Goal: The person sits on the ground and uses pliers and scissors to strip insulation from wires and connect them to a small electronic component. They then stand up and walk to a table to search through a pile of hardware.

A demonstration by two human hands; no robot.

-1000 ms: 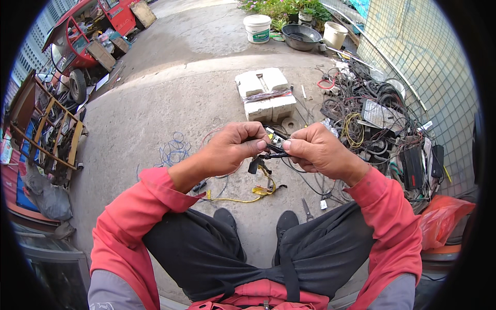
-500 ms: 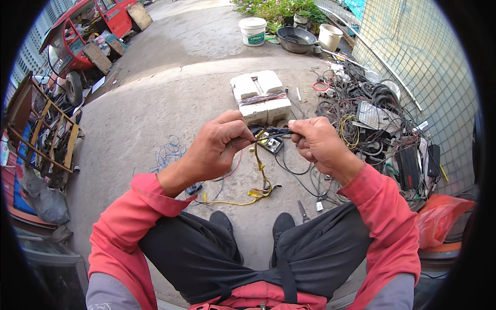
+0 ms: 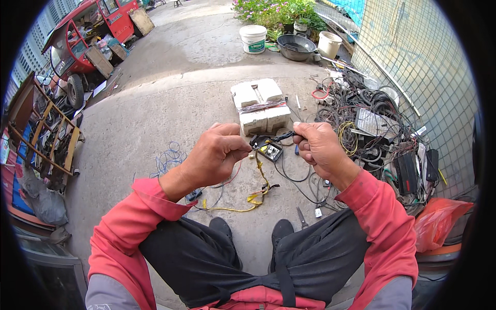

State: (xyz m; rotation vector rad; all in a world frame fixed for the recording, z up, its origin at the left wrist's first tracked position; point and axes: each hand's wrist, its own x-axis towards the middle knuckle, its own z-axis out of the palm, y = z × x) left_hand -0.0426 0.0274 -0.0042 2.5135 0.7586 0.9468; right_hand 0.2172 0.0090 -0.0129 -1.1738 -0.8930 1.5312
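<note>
Black cable bundle is stretching between both hands: the left hand is pinching its near end, the right hand is clenching the other. Yellow wires are dangling below them toward the concrete floor.

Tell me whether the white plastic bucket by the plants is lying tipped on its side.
No: the white plastic bucket stands upright on the concrete ground, left of the dark metal basin.
</note>
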